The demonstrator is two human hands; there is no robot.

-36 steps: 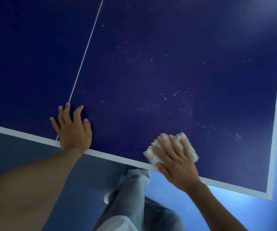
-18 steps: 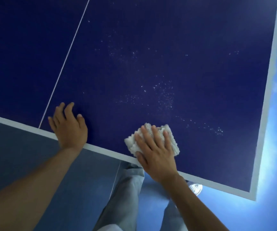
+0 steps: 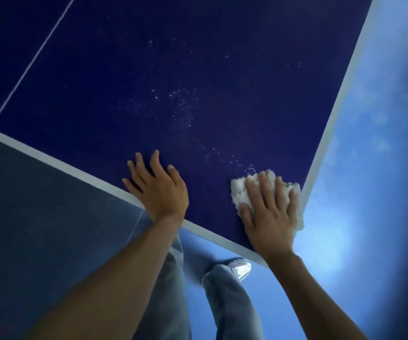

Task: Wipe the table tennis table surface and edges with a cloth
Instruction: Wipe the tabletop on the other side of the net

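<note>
The dark blue table tennis table fills the upper view, with white edge lines along its near and right sides. A white fluffy cloth lies at the near right corner, partly over the right edge line. My right hand presses flat on the cloth with straight, spread fingers. My left hand rests flat on the table by the near edge, fingers spread, holding nothing. White specks dot the surface beyond the cloth.
A thin white centre line runs across the table at the left. Below the near edge are the blue floor, my grey trouser legs and a white shoe.
My right hand has slid the cloth rightward along the near edge to the right corner. My left hand has shifted right along the near edge too, away from the centre line.
</note>
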